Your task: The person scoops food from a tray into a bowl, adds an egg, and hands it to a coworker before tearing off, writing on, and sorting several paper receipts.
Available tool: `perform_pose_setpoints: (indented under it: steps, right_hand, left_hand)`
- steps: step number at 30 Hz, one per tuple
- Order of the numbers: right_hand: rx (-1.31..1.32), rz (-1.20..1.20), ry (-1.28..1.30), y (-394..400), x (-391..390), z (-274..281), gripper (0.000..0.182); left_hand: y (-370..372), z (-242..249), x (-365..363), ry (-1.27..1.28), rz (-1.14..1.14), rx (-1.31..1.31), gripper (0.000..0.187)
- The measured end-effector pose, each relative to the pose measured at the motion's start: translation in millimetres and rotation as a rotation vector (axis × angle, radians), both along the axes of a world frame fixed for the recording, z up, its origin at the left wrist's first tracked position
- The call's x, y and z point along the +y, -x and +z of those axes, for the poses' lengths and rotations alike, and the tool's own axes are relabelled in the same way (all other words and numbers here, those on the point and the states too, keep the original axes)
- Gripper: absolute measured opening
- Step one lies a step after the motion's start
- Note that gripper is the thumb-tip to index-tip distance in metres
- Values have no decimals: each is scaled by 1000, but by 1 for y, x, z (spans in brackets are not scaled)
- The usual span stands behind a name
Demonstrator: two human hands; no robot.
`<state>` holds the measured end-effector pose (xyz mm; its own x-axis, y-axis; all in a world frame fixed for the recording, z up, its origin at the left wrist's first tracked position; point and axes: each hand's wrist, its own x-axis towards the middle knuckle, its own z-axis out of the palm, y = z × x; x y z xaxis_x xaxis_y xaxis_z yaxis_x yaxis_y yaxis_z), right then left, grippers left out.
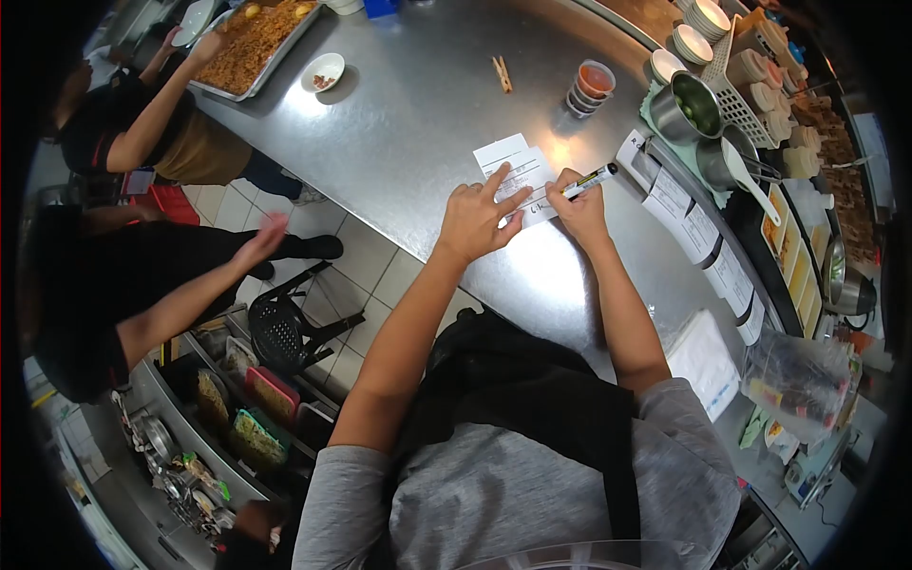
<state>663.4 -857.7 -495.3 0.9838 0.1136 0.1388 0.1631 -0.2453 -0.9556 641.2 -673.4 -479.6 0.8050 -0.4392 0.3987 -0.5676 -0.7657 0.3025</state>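
Observation:
My right hand (581,206) grips a marker pen (591,180) with a dark and yellow barrel, its tip side down at a white paper slip (537,180). Printed lines and some handwritten marks show on the slip. With fingers spread, my left hand (483,217) lies on the slip's left part, touching it. A second white slip (500,150) sticks out from under or beside the first at the upper left. Both slips rest on the steel table (418,123).
Stacked sauce cups (591,87), a wooden clothespin (502,74) and a small white bowl (323,72) stand on the table. A tray of orange-brown food (252,47) sits at the far left. Printed tickets (686,217) hang along the right rail. Two co-workers are at the left, near a black stool (285,328).

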Motion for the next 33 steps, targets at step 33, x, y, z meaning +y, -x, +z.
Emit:
perform_pose_setpoints:
  steps: [33]
  right_hand:
    - [51, -54, 22, -3, -8, 5, 19]
  left_hand:
    - [1, 0, -2, -8, 6, 25, 32]
